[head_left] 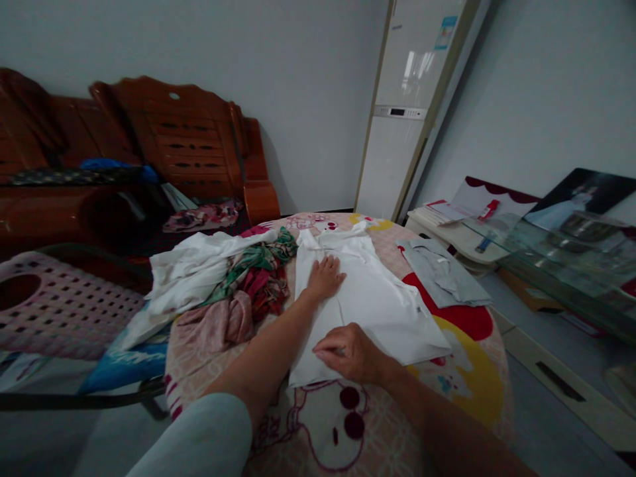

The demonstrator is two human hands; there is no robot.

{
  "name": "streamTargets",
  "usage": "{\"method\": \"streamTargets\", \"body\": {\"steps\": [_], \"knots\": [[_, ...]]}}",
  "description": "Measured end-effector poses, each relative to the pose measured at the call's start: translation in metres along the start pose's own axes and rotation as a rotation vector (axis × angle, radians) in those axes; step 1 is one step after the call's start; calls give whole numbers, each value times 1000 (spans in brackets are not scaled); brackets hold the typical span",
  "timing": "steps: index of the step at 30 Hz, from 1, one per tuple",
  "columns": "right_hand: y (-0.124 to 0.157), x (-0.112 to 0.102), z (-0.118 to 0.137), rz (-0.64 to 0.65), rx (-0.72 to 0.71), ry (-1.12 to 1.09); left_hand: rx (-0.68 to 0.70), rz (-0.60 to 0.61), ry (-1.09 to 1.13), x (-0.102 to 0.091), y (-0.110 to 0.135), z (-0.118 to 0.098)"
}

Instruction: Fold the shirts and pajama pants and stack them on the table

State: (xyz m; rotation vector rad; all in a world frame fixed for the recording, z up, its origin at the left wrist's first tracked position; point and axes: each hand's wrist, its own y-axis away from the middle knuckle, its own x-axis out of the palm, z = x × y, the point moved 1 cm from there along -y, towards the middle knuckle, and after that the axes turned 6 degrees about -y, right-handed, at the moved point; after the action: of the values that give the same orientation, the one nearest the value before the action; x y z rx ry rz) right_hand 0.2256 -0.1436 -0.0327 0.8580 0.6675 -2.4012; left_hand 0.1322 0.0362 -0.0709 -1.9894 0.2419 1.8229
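A white shirt (pixel 377 298) lies spread on a round table, its collar end away from me and its lower edge towards me. My left hand (pixel 325 277) rests flat on the upper left part of it, fingers stretched out and holding nothing. Over the shirt's lower left part is my right hand (pixel 348 351), its fingers curled in towards the thumb. I see no cloth or other thing between them. Left of the shirt sits a heap of clothes: a white garment (pixel 183 271), a green patterned cloth (pixel 243 268) and a pink cloth (pixel 218 323).
A folded grey garment (pixel 442 271) lies on the table's right side. The patterned tablecloth (pixel 397 437) covers the table. A pink woven basket (pixel 64 305) stands at left, before a wooden sofa (pixel 183 139). To the right is a glass shelf (pixel 561 255); a white upright cabinet (pixel 397 132) stands behind.
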Motion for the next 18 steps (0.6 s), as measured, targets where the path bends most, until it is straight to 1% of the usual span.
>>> {"method": "streamTargets", "body": {"steps": [2,3,4,5,7,9,10,12,14,16,18], "knots": [[-5,-12,-12,-165,59,-39,0,1,2,1,-1,0],[-9,-20,-19,-242,85,-21,0,-1,1,1,-1,0],[-14,-29,-28,-291,108,28,3,-6,-1,2,-1,0],[-21,-38,-37,-311,117,101,5,-13,-3,2,-1,-1],[-37,-56,-59,-314,167,267,6,-26,-5,2,0,-1],[-55,-69,-82,-298,296,440,4,-38,-7,3,1,-2],[-64,-74,-93,-279,359,503,4,-40,-10,3,1,-2],[-82,-79,-112,-235,425,582,14,-40,-19,4,1,-1],[-99,-80,-128,-188,453,604,27,-32,-27,5,1,-1],[-115,-83,-142,-159,503,562,32,-23,-29,5,1,-1],[-127,-92,-155,-227,580,466,29,-12,-27,5,1,-1]]}}
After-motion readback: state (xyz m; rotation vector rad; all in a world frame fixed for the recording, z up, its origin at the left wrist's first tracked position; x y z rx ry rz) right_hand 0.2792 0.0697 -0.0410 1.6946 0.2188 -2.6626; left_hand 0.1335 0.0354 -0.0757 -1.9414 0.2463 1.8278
